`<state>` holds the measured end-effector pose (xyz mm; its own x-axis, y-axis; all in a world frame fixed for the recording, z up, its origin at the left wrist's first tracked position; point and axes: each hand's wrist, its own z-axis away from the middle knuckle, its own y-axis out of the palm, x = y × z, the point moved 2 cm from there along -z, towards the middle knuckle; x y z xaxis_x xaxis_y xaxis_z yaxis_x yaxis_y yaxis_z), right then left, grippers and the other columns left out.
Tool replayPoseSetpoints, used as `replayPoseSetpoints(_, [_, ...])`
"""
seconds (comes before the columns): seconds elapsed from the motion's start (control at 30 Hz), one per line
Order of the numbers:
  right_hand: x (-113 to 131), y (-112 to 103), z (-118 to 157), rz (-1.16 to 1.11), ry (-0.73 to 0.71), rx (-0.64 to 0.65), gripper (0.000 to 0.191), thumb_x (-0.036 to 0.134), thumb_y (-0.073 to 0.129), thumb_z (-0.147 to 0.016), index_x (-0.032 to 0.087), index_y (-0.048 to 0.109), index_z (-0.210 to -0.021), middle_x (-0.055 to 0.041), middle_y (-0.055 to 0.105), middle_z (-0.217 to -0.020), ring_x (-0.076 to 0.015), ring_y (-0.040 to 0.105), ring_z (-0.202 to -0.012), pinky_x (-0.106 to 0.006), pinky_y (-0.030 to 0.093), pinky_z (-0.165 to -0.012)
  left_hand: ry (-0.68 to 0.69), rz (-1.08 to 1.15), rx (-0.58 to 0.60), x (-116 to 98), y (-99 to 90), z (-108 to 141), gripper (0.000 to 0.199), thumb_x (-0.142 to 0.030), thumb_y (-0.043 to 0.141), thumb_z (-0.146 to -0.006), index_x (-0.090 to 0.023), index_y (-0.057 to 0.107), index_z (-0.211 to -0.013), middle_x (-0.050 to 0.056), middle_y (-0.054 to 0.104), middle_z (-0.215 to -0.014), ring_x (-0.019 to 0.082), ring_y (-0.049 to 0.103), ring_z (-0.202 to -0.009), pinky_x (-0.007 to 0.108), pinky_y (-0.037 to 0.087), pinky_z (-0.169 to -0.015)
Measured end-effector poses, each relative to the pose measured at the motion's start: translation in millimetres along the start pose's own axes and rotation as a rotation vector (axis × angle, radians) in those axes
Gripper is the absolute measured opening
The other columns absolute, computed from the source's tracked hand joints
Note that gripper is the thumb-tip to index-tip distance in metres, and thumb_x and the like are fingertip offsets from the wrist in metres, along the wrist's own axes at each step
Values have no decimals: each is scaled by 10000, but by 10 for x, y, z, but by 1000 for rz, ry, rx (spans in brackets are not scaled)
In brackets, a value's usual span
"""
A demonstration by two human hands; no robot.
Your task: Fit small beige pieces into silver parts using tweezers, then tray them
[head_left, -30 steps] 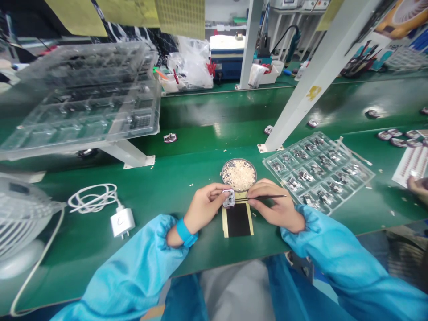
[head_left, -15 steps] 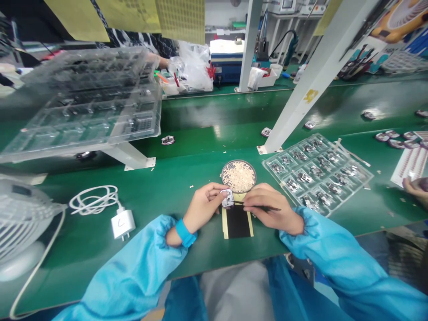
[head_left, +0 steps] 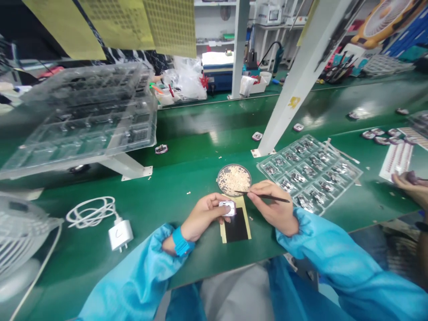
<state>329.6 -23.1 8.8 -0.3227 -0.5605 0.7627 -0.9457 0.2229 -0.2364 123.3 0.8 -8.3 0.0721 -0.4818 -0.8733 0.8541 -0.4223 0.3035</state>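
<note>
Between the thumb and fingers of my left hand [head_left: 204, 216] is a small white and purple part [head_left: 228, 208], held over the upper left of a black pad [head_left: 238, 226] with yellow edges. My right hand [head_left: 272, 206] pinches dark tweezers [head_left: 267, 196], whose tip reaches over the near edge of a round dish [head_left: 234, 177] full of tiny pale pieces. To the right of the dish lies a clear tray [head_left: 309, 174] with metal parts in its compartments.
A white charger [head_left: 120, 234] with coiled cable and a fan [head_left: 23, 236] are at left. Clear trays [head_left: 100, 116] sit on a raised shelf. A slanted white post [head_left: 284, 98] stands beyond the parts tray. Another person's hand [head_left: 411, 185] is at far right.
My right hand has moved up, taking the tweezers from the white part to the dish. My left hand has lowered slightly and turned the part. The whole view has shifted a little.
</note>
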Motion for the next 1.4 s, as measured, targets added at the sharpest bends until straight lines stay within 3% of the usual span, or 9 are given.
replayPoseSetpoints(0.13, [35, -190, 26, -61, 100, -58, 66, 234, 590, -954, 214, 633, -908, -74, 715, -973, -216, 684, -935, -403, 550, -842, 22, -84, -23, 24, -3, 0, 333, -337, 792, -779, -126, 627, -977, 53, 715, -829, 117, 668, -623, 177, 461, -513])
replayPoseSetpoints(0.2, [69, -445, 19, -20, 109, -128, 234, 311, 452, -1020, 211, 607, -877, -81, 708, -994, -219, 679, -959, -404, 536, -863, 26, -116, -32, 22, -7, 5, 317, -364, 772, -800, -135, 611, -949, 53, 718, -834, 117, 666, -616, 171, 438, -489])
replayPoseSetpoints(0.3, [29, -929, 4, 276, 216, -219, 308, 391, 436, -1021, 206, 634, -875, -48, 691, -822, -191, 664, -768, -324, 518, -717, 37, -159, -50, 4, -12, 14, 318, -399, 748, -821, -143, 623, -962, 47, 719, -819, 111, 656, -587, 160, 393, -448])
replayPoseSetpoints(0.4, [-143, -1258, 2, 667, 349, -5, 273, 444, 591, -936, 201, 716, -938, -42, 715, -799, -189, 641, -691, -296, 475, -649, 55, -224, -83, -14, -6, 16, 370, -420, 746, -816, -141, 673, -1050, 52, 723, -803, 107, 648, -567, 155, 358, -419])
replayPoseSetpoints(0.5, [-319, -1337, 7, 858, 386, 247, 284, 435, 623, -909, 232, 730, -1077, -46, 751, -940, -203, 670, -744, -300, 476, -682, 71, -277, -110, -20, 11, 7, 380, -426, 763, -793, -129, 705, -1022, 62, 726, -788, 111, 633, -558, 161, 359, -403])
replayPoseSetpoints(0.7, [-401, -1249, -114, 978, 461, 493, 300, 396, 613, -901, 256, 684, -1157, -35, 733, -890, -205, 665, -736, -287, 437, -635, 92, -244, -91, -2, 18, -3, 329, -407, 781, -777, -136, 703, -946, 59, 730, -801, 127, 625, -627, 207, 514, -525])
replayPoseSetpoints(1.0, [-275, -1212, -380, 893, 458, 529, 148, 355, 661, -813, 209, 657, -834, -37, 692, -830, -206, 642, -759, -290, 440, -684, 95, -232, -109, -35, 54, 21, 348, -443, 721, -828, -131, 720, -982, 58, 717, -777, 100, 602, -556, 165, 378, -433])
replayPoseSetpoints(1.23, [147, -275, -503, 211, 411, 499, 255, 429, 712, -819, 182, 653, -806, 3, 687, -747, -150, 618, -682, -245, 460, -617, 146, -88, -142, -16, -22, -7, 369, -455, 588, -917, -133, 681, -1071, 65, 697, -788, 133, 645, -595, 184, 336, -447])
replayPoseSetpoints(1.4, [88, 162, -423, -190, 472, 510, 289, 442, 747, -805, 173, 746, -908, -19, 740, -841, -177, 668, -790, -268, 518, -699, 213, -107, -197, -91, -93, 5, 328, -358, 640, -879, -121, 661, -1105, 55, 707, -771, 131, 630, -620, 189, 354, -473])
